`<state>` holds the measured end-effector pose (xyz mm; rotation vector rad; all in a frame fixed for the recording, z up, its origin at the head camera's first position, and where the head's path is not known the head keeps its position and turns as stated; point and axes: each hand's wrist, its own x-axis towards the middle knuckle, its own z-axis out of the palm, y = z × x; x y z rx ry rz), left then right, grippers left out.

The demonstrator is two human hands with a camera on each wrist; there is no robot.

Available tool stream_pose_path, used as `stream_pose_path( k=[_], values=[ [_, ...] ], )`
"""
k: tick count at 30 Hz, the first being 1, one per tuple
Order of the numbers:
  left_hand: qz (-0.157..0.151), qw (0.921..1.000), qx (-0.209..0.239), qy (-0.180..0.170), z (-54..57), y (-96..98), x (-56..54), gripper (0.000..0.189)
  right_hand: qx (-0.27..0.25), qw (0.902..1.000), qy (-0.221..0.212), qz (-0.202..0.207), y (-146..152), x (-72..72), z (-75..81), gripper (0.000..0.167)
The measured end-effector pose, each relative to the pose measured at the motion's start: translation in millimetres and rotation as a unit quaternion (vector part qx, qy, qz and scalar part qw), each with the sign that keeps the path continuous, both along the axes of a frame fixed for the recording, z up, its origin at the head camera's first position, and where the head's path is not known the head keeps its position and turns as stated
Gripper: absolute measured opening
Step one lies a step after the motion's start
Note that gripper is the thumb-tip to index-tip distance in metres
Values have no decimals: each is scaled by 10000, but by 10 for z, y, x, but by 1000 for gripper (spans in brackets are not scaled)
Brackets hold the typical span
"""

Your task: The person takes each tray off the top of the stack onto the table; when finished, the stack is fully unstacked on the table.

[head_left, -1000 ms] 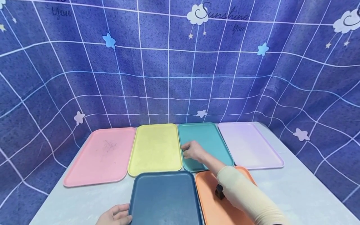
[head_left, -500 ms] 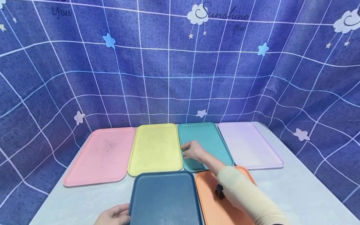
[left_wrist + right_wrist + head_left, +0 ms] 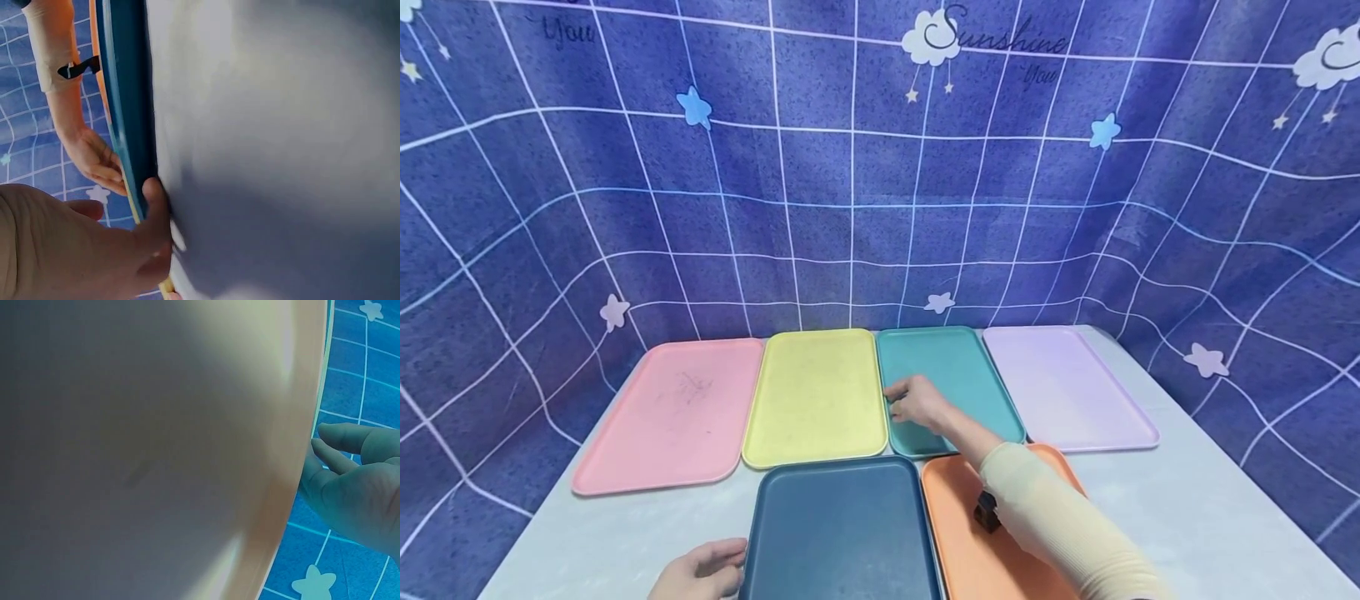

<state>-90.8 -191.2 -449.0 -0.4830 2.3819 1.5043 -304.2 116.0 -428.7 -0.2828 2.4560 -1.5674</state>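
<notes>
My left hand (image 3: pixel 703 571) is beside the left edge of a navy blue tray (image 3: pixel 842 525), its fingertips right at the rim. In the left wrist view the thumb (image 3: pixel 155 194) lies along that tray's side, with the fingers loosely bent. Over a teal tray (image 3: pixel 958 367), my right hand (image 3: pixel 917 404) reaches toward the left rim, where a yellow tray (image 3: pixel 820 400) adjoins it. Seen from the right wrist, the thumb and fingers (image 3: pixel 340 434) stand apart and relaxed. The right forearm passes above an orange tray (image 3: pixel 1000 562) and hides part of it.
A pink tray (image 3: pixel 692 417) lies at the left end of the back row, a lavender tray (image 3: pixel 1067 383) at the right end. All rest on a pale table (image 3: pixel 1210 508). Behind hangs a blue gridded cloth (image 3: pixel 850 167). A black clip (image 3: pixel 987 512) is strapped under the right forearm.
My left hand has shifted slightly left, its lower fingertip drawing back from the navy tray's rim. The right hand and the trays hold their places.
</notes>
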Motion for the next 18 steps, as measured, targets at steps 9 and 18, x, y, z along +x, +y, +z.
stream_pose_path(
  k=[9,18],
  values=[
    [-163,9919,-738,1020,310,14,-88,45,-84,9999,-74,34,-13,13,36,39],
    [-850,9661,-1330,2045,513,68,-254,47,-110,9999,116,27,-9,32,56,36]
  ],
)
